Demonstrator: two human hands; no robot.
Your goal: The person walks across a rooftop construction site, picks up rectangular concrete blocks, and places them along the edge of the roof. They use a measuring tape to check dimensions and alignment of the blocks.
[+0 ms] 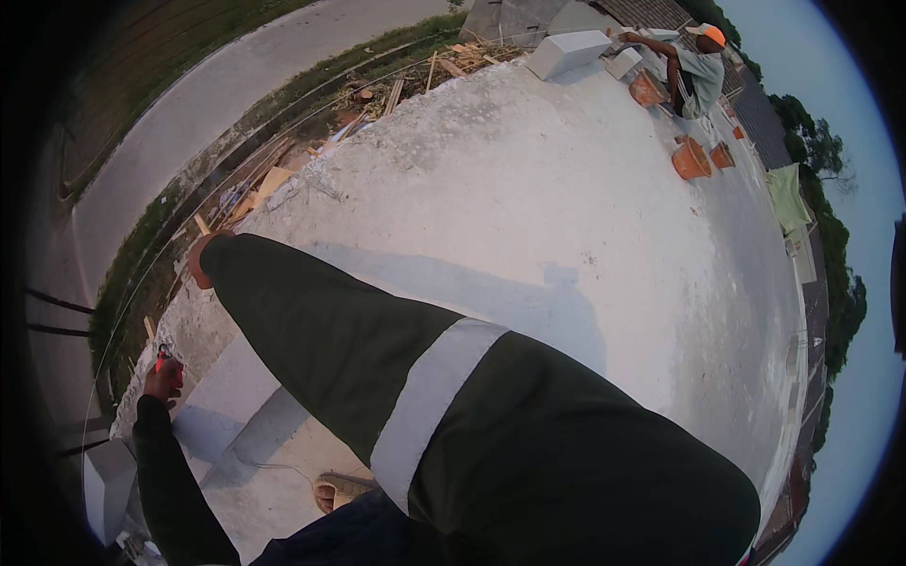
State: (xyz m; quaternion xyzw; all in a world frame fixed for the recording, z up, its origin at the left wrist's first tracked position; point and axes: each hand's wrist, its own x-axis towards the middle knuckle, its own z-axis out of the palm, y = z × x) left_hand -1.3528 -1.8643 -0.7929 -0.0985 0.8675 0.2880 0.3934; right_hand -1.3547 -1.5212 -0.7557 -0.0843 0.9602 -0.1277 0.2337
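My left hand (163, 379) is closed around a small red tool with dark parts (168, 366), too small to name its kind. It is beside a pale block (231, 396) near the slab's rough left edge. My right arm, in a dark green sleeve with a pale band (439, 401), stretches across the view to the left. At its end my right hand (197, 261) is at the slab edge, close to a thin string line (132, 311). The sleeve hides most of its fingers, and whether it holds anything does not show.
Another pale block (109, 486) stands at lower left. My sandalled foot (335, 491) is on the concrete slab (491, 179). Wood scraps (274, 184) lie below its left edge, beside a road. At the far right a co-worker (700, 75) sits near orange buckets (691, 160) and a large block (568, 54).
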